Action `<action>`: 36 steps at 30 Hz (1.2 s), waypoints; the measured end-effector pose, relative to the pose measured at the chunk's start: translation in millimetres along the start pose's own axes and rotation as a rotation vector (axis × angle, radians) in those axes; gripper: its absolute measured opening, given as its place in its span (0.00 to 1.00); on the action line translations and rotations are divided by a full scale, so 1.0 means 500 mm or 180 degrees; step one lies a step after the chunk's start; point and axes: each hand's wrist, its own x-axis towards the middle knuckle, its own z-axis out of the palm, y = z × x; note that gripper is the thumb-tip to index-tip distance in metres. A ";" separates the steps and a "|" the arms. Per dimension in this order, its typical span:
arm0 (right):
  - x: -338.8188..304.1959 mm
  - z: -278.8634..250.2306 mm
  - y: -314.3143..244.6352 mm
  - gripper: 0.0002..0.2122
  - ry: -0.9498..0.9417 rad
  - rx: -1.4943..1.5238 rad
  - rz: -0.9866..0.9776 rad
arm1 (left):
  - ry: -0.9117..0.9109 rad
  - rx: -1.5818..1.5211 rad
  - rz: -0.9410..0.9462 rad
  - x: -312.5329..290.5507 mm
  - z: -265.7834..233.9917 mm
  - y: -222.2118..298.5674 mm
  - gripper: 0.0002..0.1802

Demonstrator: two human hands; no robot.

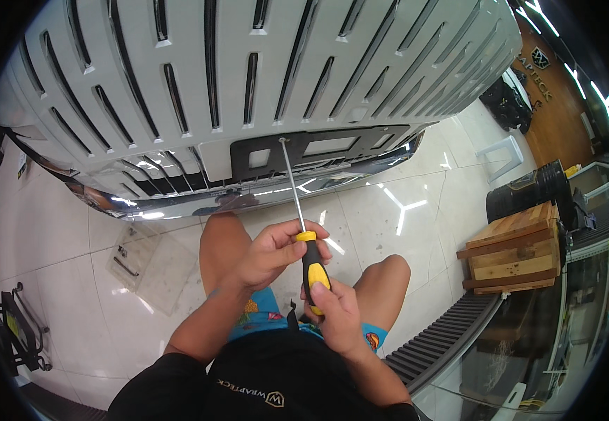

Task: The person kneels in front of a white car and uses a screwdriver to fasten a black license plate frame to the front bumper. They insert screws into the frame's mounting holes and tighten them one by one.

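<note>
A long screwdriver [314,270] with a yellow and black handle points away from me, held in both hands. My left hand [274,254] is closed around the front of the handle, by its yellow collar. Around the rear of the handle my right hand [337,312] is wrapped, thumb on the yellow part. The steel shaft's tip meets a screw spot [283,141] on a black plate bracket [271,170] with rectangular cutouts. That bracket sits on the lower part of a vehicle's white front grille [231,133] with dark and chrome slots; the tip's exact seating is too small to tell.
A chrome-trimmed bumper [234,198] curves below the bracket, close before my knees. On the tiled floor at left lies a clear flat sheet [151,270]. Wooden crates [511,256], a black drum [525,193] and a white stool [504,156] stand to the right.
</note>
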 end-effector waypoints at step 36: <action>0.034 0.001 0.031 0.14 0.0125 0.0764 0.0334 | -0.0262 0.0080 0.0073 0.023 -0.017 -0.051 0.24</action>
